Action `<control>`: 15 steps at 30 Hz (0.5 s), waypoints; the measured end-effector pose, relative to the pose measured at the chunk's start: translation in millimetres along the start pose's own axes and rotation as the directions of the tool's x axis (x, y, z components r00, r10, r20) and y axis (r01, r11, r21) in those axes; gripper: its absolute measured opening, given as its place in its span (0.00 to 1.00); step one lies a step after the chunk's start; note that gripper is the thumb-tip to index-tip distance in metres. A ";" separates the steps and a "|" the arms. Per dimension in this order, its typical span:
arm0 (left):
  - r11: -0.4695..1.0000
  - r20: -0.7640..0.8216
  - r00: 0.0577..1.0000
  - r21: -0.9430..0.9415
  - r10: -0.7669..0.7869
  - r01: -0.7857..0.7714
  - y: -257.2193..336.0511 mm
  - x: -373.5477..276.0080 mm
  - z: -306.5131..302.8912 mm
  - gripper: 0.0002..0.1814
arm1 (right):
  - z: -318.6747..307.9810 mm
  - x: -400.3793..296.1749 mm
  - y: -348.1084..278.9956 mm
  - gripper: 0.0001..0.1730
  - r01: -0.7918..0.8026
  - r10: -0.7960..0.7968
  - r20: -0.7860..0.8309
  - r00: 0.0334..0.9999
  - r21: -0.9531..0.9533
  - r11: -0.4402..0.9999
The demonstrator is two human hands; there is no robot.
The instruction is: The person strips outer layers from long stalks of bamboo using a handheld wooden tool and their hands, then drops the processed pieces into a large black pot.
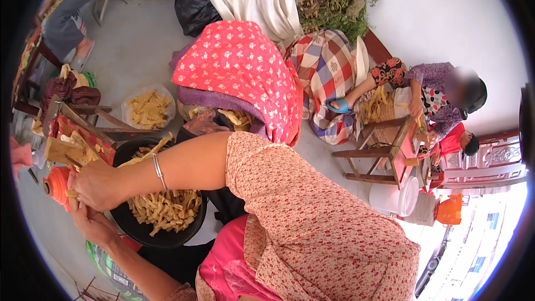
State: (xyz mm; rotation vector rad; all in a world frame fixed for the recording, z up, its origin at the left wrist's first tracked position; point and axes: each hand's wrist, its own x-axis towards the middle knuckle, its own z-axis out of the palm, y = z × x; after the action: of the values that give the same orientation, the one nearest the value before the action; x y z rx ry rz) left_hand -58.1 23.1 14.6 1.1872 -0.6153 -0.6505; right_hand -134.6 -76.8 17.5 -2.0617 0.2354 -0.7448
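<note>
My right hand [94, 184], with a metal bangle on the wrist, is closed at the far left, beside the wooden block [62, 150] on a small bench. A thin dark blade-like part [73, 161] shows by its knuckles. My left hand [94, 223] meets it from below; a small yellowish piece [71, 193] shows between the fingers of both. Under my right forearm stands a black basin [200, 217] of short cut yellowish strips [165, 213]; a longer strip [154, 149] lies across its upper part. An orange object with a knob [58, 186] is beside my hands.
A clear plastic bowl of yellow pieces [148, 108] stands on the floor. Red flowered cloth [238, 62] covers a container near my arm. Checked cloth bundles [326, 75] lie behind. People sit at the right and upper left; a wooden bench [388, 150] and white bucket [407, 200] stand right.
</note>
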 end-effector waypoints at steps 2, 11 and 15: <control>0.974 0.045 0.994 0.208 -0.100 0.089 -8.6 13.2 -39.0 0.18 | 8.9 9.2 10.1 0.15 0.025 -0.022 -0.046 0.999 0.070 0.997; 0.683 0.107 0.909 0.626 0.402 -0.375 -9.3 -1.4 -16.8 0.03 | -25.9 12.8 12.4 0.15 -0.825 0.183 0.806 0.563 0.536 0.178; 0.583 0.055 0.904 0.747 0.425 -0.319 -3.8 -6.3 -5.1 0.02 | -29.8 10.5 10.9 0.12 -0.787 0.218 0.763 0.609 0.547 0.286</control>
State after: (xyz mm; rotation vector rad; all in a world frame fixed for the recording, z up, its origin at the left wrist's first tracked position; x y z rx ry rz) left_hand -59.1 30.1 9.0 1.7750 -1.0430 0.0970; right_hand -142.5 -108.3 25.3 -0.9507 0.1510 0.2483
